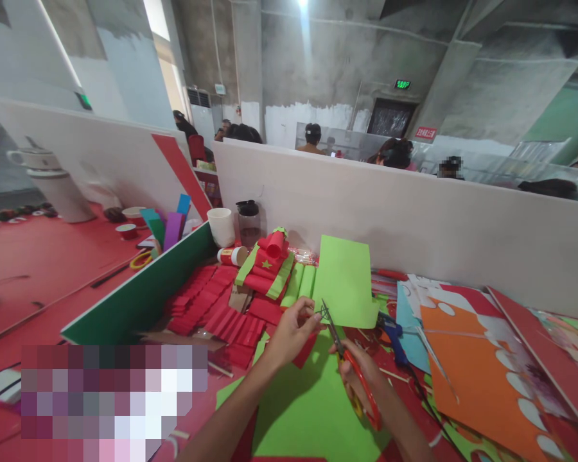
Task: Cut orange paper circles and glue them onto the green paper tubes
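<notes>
My right hand (356, 378) grips scissors (365, 385) by their red and yellow handles. The blades point up and away, with their tips beside the fingers of my left hand (296, 330). That hand is closed in a pinch, and a small, thin, dark piece shows at its fingertips, too small to name. Under both hands lies a large sheet of light green paper (303, 410). Another light green sheet (344, 279) stands propped just beyond the blades. Left of it is a red and green paper model (267, 264) with a star on its front.
Folded red paper strips (207, 292) and green paper rolls (301, 282) lie left of the hands. A glue gun (391, 333) and orange card (476, 359) are at right. A green board (139, 289) stands at left, a white partition (414, 212) behind. A white cup (220, 226) stands near it.
</notes>
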